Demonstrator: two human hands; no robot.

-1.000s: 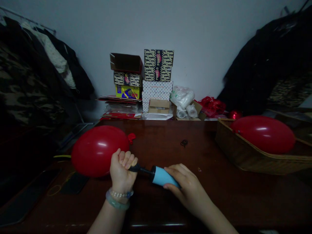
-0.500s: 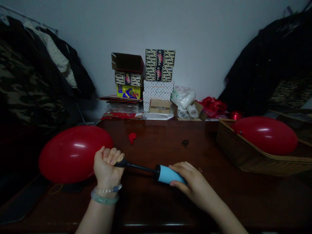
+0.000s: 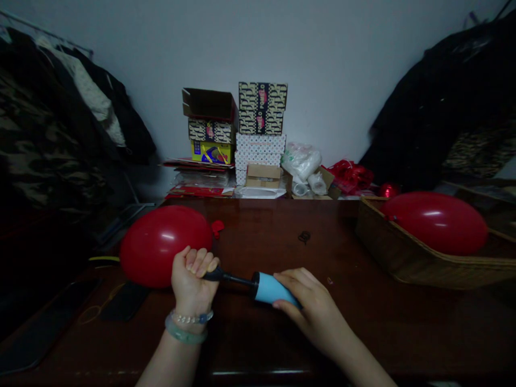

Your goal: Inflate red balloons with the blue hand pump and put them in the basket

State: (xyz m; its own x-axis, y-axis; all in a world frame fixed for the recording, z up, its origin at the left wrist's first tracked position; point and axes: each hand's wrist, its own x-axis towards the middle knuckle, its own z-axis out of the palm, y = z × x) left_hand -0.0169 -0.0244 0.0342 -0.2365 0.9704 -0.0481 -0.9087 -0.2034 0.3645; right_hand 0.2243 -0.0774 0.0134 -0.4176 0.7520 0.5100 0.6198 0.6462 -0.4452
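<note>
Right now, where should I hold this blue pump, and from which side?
Probably by the blue barrel, from the right, clasped on opposite sides, as your right hand has it: it's a thick cylinder, while the thin black rod leads left to the black handle in your left hand.

on the dark band of the tall patterned carton (image 3: 263,108), the word "pomelo" can be read two times, one above the other, with its letters turned sideways. the yellow box (image 3: 212,152) and the white dotted box (image 3: 260,149) also carry some print, but it is too small for reading.
</note>
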